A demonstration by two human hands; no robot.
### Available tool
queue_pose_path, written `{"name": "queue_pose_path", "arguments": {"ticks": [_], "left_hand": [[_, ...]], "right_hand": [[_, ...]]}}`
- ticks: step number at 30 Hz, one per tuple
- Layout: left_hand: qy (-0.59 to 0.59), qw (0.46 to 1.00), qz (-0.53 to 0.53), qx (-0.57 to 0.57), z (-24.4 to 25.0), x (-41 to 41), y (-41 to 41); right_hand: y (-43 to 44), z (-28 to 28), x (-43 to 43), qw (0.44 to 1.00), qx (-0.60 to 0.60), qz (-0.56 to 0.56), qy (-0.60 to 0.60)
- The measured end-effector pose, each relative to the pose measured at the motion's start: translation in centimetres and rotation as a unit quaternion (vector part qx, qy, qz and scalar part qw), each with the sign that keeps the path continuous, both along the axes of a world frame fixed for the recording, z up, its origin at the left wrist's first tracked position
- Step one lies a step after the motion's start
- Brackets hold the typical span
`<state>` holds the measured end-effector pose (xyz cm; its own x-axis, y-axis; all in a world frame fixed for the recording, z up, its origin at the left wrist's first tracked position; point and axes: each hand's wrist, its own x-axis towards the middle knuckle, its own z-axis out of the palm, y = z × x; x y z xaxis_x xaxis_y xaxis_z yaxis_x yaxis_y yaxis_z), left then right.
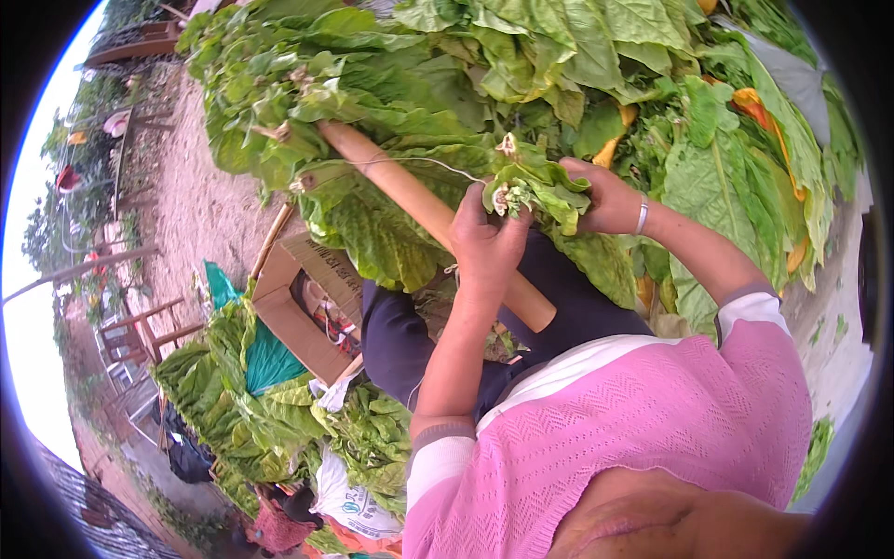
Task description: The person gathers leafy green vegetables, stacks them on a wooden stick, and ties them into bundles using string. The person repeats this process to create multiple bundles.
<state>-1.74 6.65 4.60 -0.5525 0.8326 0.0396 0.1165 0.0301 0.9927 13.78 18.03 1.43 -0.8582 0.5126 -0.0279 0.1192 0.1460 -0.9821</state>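
Note:
My left hand (pixel 487 241) pinches the cut stem ends of a small bunch of green tobacco leaves (pixel 538 185) in the centre. On the bunch's other side, my right hand (pixel 606 197) grips its leaf blades. A thin pale string (pixel 426 161) runs from the left fingers across a smooth wooden pole (pixel 398 182) to leaves on the left. The pole slants behind my left wrist, its near end over my dark-trousered lap (pixel 580 286). Several tied leaf bunches (pixel 307 182) hang along its far part, stem ends up. The fingertips are partly hidden by leaves.
A large heap of leaves (pixel 601 42), some yellowed, lies ahead and to the right. An open cardboard box (pixel 279 297) stands at left beside more leaves (pixel 216 377). A white woven sack (pixel 356 492) and a person in red (pixel 279 520) are at lower left. Wooden chair (pixel 150 328) behind.

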Motion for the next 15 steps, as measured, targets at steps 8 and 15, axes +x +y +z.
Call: {"name": "queue_pose_path", "arguments": {"ticks": [8, 15], "left_hand": [[0.013, 0.979, 0.205, 0.005, 5.5, -6.0, -3.9], [0.270, 0.945, -0.174, -0.057, 9.1, -2.1, -2.7]], "right_hand": [[2.5, 6.8, -5.1, 0.909, 0.357, 0.196, -0.090], [5.1, 8.6, -19.5, 0.789, 0.611, 0.027, 0.051]]}}
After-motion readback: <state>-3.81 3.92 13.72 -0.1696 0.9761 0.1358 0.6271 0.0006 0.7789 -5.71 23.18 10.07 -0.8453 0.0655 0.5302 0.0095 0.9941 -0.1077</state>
